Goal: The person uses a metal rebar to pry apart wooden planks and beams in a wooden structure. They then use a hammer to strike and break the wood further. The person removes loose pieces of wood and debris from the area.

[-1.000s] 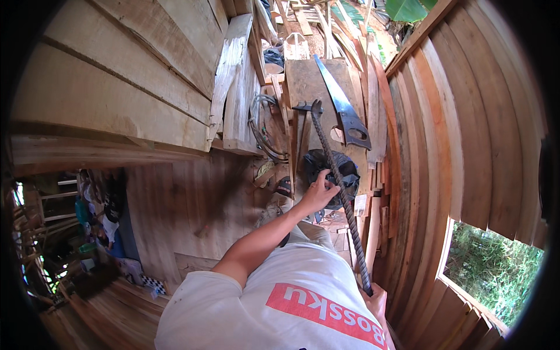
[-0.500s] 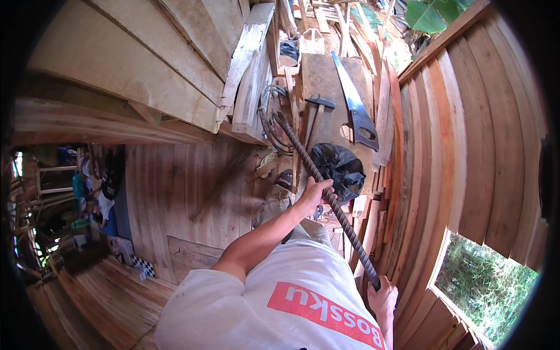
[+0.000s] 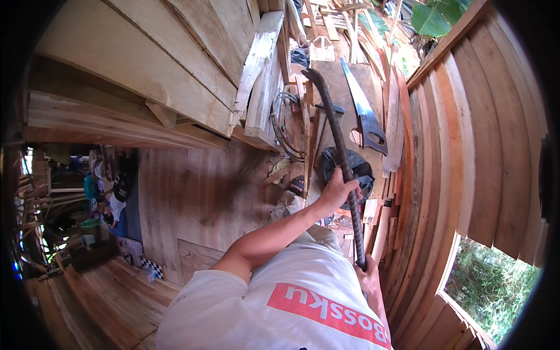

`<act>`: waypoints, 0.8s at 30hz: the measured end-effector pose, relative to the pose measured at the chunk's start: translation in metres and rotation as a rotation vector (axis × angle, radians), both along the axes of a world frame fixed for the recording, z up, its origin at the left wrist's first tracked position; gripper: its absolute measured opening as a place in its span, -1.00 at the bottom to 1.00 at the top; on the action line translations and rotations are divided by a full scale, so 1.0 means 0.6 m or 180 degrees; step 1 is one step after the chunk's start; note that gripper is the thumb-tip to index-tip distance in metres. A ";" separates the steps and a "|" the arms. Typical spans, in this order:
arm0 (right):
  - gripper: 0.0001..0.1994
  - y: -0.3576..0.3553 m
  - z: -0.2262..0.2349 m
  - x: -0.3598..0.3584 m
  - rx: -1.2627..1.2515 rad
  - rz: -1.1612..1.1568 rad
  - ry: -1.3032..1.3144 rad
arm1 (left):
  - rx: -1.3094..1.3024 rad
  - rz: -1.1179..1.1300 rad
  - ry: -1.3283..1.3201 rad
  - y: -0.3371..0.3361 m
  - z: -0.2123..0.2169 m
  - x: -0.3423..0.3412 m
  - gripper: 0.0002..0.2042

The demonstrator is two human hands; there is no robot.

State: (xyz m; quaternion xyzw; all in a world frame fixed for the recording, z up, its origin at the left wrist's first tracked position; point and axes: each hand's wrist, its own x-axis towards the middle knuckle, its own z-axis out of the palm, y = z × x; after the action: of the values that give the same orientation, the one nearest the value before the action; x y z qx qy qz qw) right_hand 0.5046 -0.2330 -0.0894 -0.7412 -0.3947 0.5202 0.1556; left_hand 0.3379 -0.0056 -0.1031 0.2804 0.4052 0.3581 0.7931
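Note:
Both of my hands are closed on a long dark crowbar (image 3: 334,119) of ribbed steel bar with a hooked claw at its far end. My left hand (image 3: 338,191) grips it around the middle. Nearer to my body, my right hand (image 3: 368,276) wraps its lower end. The hook hangs over a wooden board (image 3: 328,71). On that board lie a handsaw (image 3: 360,108) with a dark handle and a hammer (image 3: 339,109), which the bar partly covers. A black plastic bag (image 3: 363,171) sits behind the bar, just beyond my left hand.
A plank wall (image 3: 449,146) rises close on the right, with a window opening (image 3: 487,286) in it. Coiled cable (image 3: 279,125) lies left of the board, beside stacked timber (image 3: 265,96). My sandalled foot (image 3: 296,185) is on the plank floor (image 3: 192,198). Loose wood offcuts (image 3: 350,29) lie farther off.
The crowbar has swung more upright, its hooked end lifting away from me and to the right. My left hand has shifted right; my right hand has moved slightly left and forward.

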 end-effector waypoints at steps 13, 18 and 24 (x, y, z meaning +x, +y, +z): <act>-0.76 0.006 -0.044 -0.022 -0.0032 -0.0405 0.0124 | 0.0326 -0.0909 0.0510 -0.035 -0.024 0.022 -0.65; -0.72 0.004 -0.070 -0.030 0.0034 -0.0859 0.0250 | 0.0306 -0.1416 0.0938 -0.033 -0.013 0.016 -0.61; -0.68 0.000 -0.089 -0.026 -0.0083 -0.0678 -0.0121 | 0.0039 -0.1275 0.0707 -0.027 -0.042 0.013 -0.64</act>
State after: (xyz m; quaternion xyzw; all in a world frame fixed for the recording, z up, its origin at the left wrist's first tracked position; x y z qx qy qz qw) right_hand 0.4890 -0.2332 -0.1427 -0.7906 -0.3097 0.4918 0.1929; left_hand 0.3456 -0.0217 -0.1281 0.3978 0.4241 0.1628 0.7971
